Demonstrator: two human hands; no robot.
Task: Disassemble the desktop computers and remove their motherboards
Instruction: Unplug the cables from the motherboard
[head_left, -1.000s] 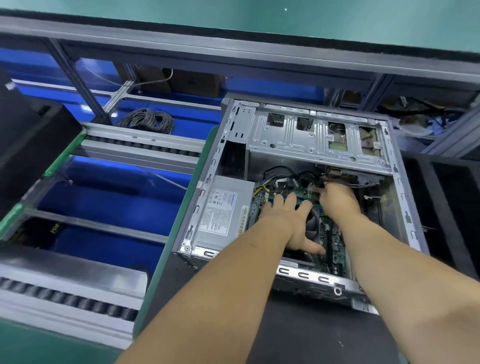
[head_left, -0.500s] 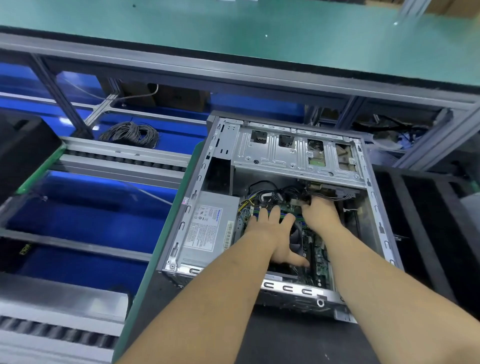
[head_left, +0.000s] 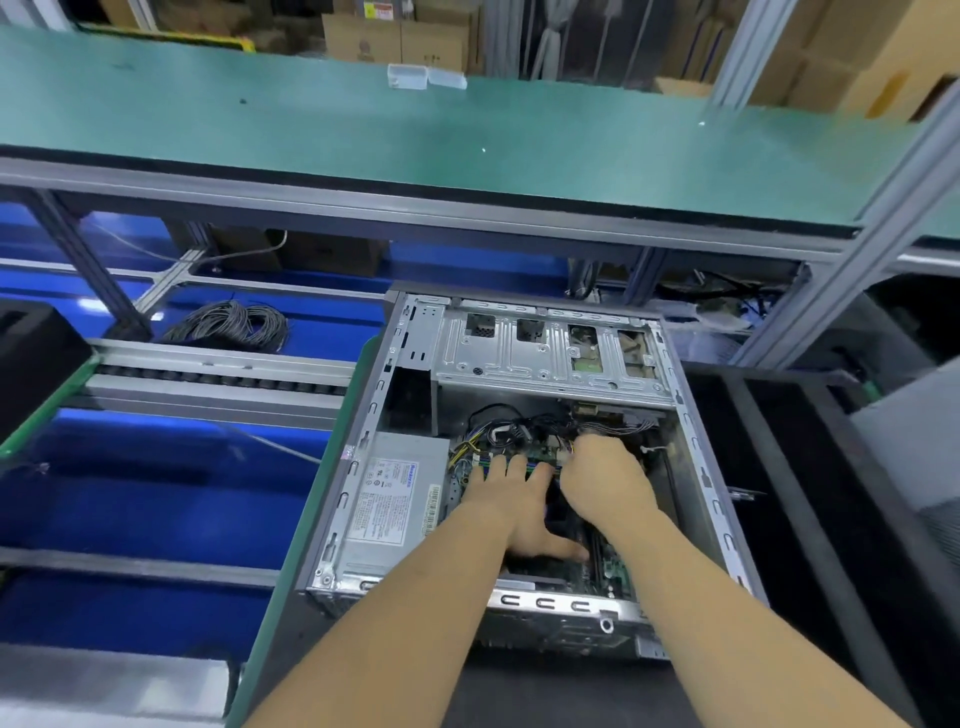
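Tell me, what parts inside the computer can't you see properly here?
All in the head view:
- Motherboard: mostly covered by both hands and forearms.
- Right hand: its fingertips are buried among the cables, so its grip is unclear.
- Power supply label: print too small to read.
- Drive cage: it hides whatever lies underneath.

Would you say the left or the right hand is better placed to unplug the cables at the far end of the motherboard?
Probably the right hand: its fingertips reach the cable bundle, while the left hand lies flat on the motherboard.
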